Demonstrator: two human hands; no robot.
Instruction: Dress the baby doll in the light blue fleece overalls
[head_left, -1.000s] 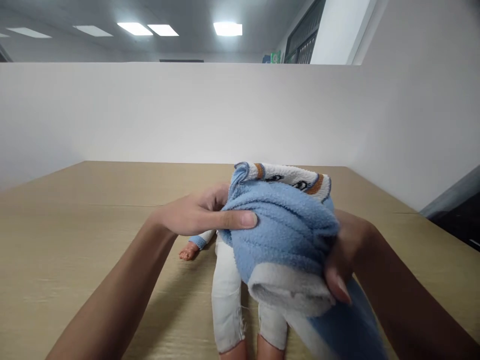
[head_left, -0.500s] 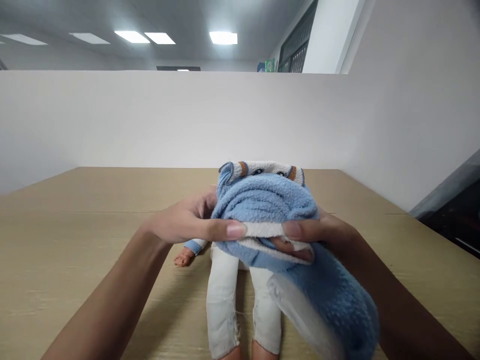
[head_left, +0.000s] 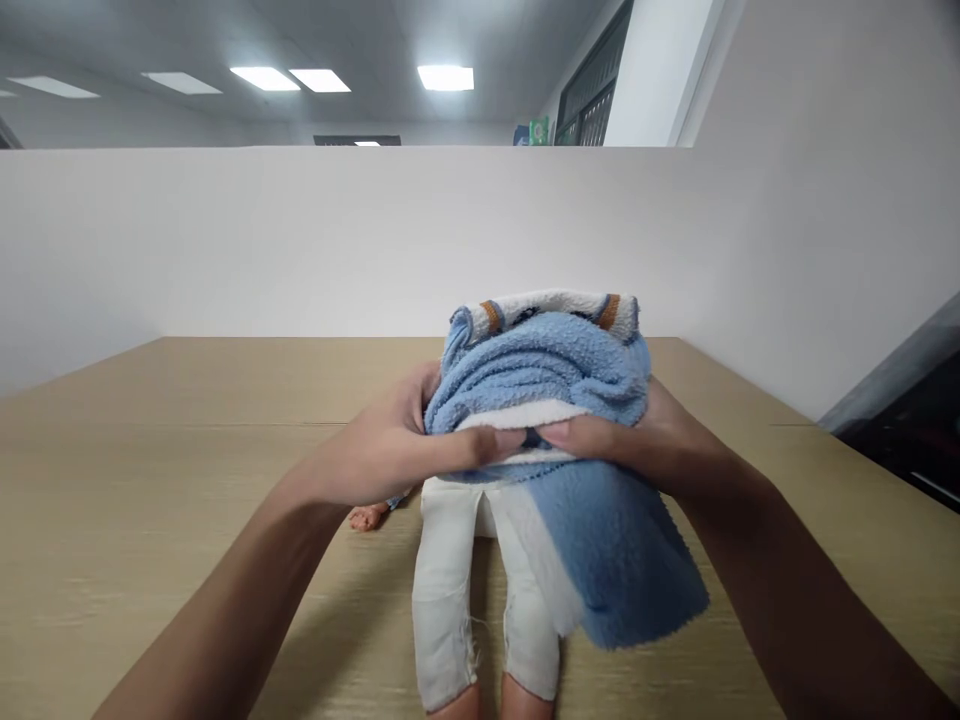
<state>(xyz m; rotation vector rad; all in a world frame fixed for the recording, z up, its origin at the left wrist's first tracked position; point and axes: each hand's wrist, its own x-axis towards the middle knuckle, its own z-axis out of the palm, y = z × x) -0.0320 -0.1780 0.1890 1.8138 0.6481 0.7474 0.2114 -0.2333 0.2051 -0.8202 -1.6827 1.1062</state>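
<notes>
A doll (head_left: 448, 590) lies on the wooden table (head_left: 150, 470), its white cloth legs pointing toward me and one small hand (head_left: 367, 517) out at the left. A bunched blue and white fleece garment (head_left: 547, 375) covers its upper body. My left hand (head_left: 390, 450) grips the garment's left side. My right hand (head_left: 637, 445) grips its right side. The two thumbs almost meet at the white hem in front. A loose blue flap (head_left: 622, 560) hangs down over the doll's right leg. The doll's head and torso are hidden.
White partition walls (head_left: 300, 240) close the table at the back and right. A dark object (head_left: 907, 420) shows past the table's right edge. Ceiling lights and a dark window frame show above the partition.
Both hands have drawn the bunched garment up and back along the doll. The right thumb has come in to meet the left at the hem, and the loose flap now hangs flatter.
</notes>
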